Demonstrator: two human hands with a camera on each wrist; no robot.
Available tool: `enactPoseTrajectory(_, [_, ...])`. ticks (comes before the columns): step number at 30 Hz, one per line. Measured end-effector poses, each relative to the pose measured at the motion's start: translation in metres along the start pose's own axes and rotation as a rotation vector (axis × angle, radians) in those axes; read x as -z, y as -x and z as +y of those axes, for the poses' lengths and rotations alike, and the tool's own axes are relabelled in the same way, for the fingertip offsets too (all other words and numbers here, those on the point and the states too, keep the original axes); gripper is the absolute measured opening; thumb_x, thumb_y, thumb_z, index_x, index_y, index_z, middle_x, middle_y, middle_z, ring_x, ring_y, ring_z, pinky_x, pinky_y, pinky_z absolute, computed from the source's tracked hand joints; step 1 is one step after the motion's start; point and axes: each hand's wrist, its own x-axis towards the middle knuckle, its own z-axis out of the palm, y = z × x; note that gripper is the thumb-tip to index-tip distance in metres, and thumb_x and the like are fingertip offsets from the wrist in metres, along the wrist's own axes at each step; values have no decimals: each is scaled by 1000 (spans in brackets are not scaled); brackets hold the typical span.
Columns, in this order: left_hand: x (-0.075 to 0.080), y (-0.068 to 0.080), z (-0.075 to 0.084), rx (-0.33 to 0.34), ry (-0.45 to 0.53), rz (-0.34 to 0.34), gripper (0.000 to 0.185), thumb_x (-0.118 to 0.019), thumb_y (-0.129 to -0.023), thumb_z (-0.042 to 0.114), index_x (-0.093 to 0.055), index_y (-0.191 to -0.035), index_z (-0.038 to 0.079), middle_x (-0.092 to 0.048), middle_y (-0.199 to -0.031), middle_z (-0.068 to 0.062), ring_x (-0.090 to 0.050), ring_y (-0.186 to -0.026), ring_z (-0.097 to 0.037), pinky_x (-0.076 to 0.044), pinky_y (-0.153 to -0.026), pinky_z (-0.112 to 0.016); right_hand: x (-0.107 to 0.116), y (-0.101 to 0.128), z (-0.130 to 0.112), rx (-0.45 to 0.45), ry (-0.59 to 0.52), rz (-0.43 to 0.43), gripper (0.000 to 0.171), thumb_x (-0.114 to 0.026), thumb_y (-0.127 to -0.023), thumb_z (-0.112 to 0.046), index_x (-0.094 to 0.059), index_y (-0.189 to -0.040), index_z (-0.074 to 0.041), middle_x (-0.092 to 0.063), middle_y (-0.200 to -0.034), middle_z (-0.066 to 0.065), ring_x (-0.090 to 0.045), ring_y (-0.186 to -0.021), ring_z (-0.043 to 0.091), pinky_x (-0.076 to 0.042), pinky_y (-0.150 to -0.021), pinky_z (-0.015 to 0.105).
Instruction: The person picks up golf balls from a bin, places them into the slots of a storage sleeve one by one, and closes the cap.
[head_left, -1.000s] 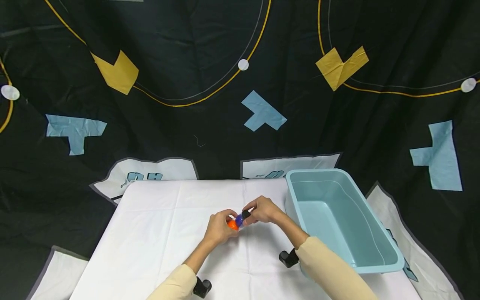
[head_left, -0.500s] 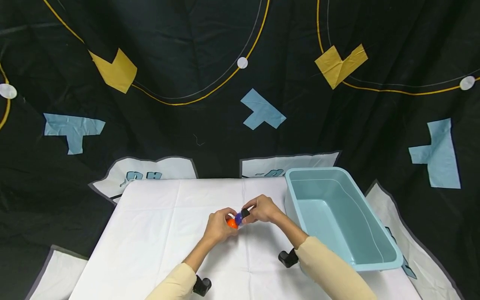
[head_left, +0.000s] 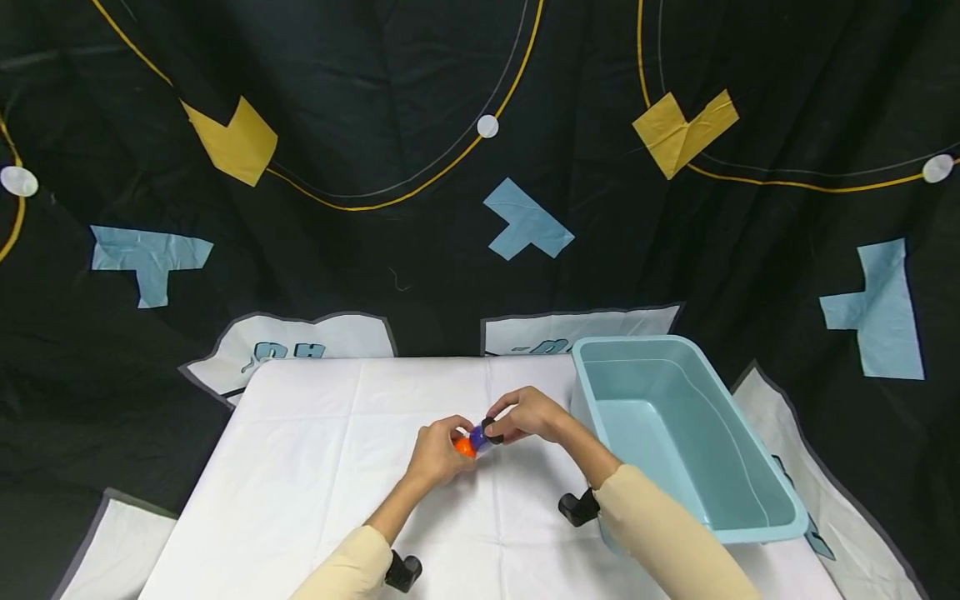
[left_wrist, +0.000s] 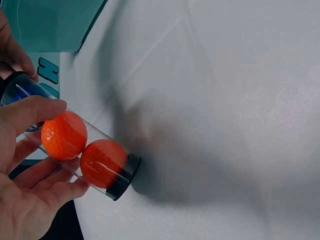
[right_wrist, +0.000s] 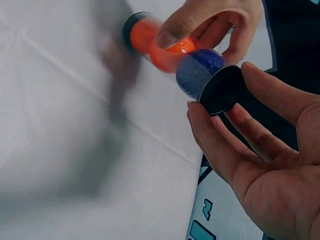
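Note:
A clear tube (left_wrist: 95, 131) lies tilted in the air over the white table. Inside it are two orange golf balls (left_wrist: 64, 136) and a blue ball (right_wrist: 200, 70). My left hand (head_left: 435, 454) grips the tube around its middle, thumb over an orange ball. At the blue ball's end, my right hand (head_left: 536, 415) pinches a black cap (right_wrist: 223, 91) between thumb and fingertips. The cap sits right at the tube's mouth. Another black cap (left_wrist: 125, 177) closes the far end, beside the second orange ball (left_wrist: 103, 162).
To the right stands a light blue plastic tub (head_left: 693, 533), close to my right forearm. White cloth covers the table (head_left: 300, 467). Behind it hangs a black curtain (head_left: 420, 283) with taped shapes. A black strap piece (head_left: 577, 508) juts from my right sleeve.
My right hand has shifted slightly up and to the right, and more of the black cap shows between its fingers. The left hand and tube have stayed almost still.

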Motion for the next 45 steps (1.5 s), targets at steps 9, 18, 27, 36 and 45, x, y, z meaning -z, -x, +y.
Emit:
enactPoseTrajectory(9, [3,1,1,3,8,-6,43,-92,-60,3,-72,-97,12,-76,-90,-12,-68,-80,-24,-54,-75,-39,-2,-3,-1,1,-14,35,27,-87,-76,-8,-78,-100,-1,-76,-91,9,-76,-75,22,-62,-74,36])
enactPoseTrajectory(18, [3,2,-2,6,-1,-2,45,-92,-58,3,-72,-97,13,-76,-87,-9,-67,-79,-21,-54,-74,-39,-7,-3,0,8,-24,37,26,-88,-76,-9,-79,-100,-1,-77,-92,10,-76,-73,22,-62,-72,35])
enactPoseTrajectory(27, [4,2,-1,4,4,19,45,-93,-57,4,-73,-96,15,-76,-86,-7,-67,-79,-21,-54,-75,-39,-9,-3,1,18,-36,50,26,-87,-77,-8,-79,-100,-1,-76,-95,10,-76,-74,22,-61,-77,39])
enactPoseTrajectory(36, [8,4,-2,19,36,11,43,-93,-58,4,-73,-96,12,-76,-84,-6,-67,-77,-18,-53,-70,-34,-12,-3,1,54,-52,39,28,-88,-76,-7,-79,-102,1,-77,-97,11,-76,-77,25,-62,-75,40])
enactPoseTrajectory(45, [10,3,-1,68,130,-3,45,-92,-59,-1,-73,-99,10,-76,-89,-12,-68,-73,-19,-55,-53,-24,-12,-5,1,102,-45,43,29,-88,-76,-8,-79,-101,1,-77,-99,12,-76,-76,24,-62,-74,39])
